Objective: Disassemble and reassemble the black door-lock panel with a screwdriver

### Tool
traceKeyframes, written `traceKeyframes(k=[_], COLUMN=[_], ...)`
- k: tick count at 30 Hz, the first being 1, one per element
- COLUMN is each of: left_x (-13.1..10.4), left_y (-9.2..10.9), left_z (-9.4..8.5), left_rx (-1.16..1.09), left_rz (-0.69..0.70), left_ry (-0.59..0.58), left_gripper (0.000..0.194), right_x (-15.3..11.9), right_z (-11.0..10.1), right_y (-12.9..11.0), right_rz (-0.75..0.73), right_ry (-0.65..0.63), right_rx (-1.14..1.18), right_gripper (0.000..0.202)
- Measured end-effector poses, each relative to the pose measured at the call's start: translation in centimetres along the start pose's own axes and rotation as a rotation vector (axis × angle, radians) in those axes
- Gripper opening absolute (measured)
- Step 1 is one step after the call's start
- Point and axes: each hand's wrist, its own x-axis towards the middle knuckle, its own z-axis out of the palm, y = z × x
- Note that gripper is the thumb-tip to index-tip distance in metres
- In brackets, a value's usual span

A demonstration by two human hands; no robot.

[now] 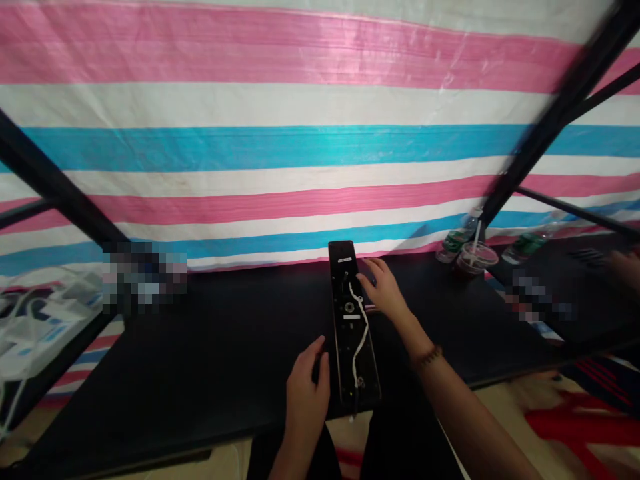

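A: What's the biggest thing here?
B: The black table (210, 347). The long board (346, 350) lies flat on it, one end at 12 o'clock by the striped sheet (280, 153), the other at 6 o'clock near the table's edge.

A: Is it heavy?
B: I guess a bit. It looks hard, stiff and maybe slippery. I'd hold both long sides, at 3 and 9 o'clock, and not tug the thin, soft-looking cord (367, 325).

A: And the hands?
B: The left hand (307, 380) is near 7 o'clock of the board, thumb and finger apart. The right hand (383, 287) is near 1 o'clock, fingers bent but spread. I can't tell if it touches.
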Motion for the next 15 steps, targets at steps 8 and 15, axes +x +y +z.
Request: traceKeyframes(k=[8, 15], left_x=[-3.4, -3.0], left_y=[0.5, 0.8], left_z=[3.4, 2.9], left_rx=[-0.066, -0.069], left_rz=[0.027, -0.022], left_ry=[-0.195, -0.236], left_gripper=[0.051, 0.053], right_x=[2.7, 1.4], right_z=[3.7, 3.0], right_y=[-0.5, -2.0], right_rz=[-0.102, -0.177], right_ry=[-0.159, -0.123], right_rx=[0.212, 0.243], right_gripper=[0.041, 0.019])
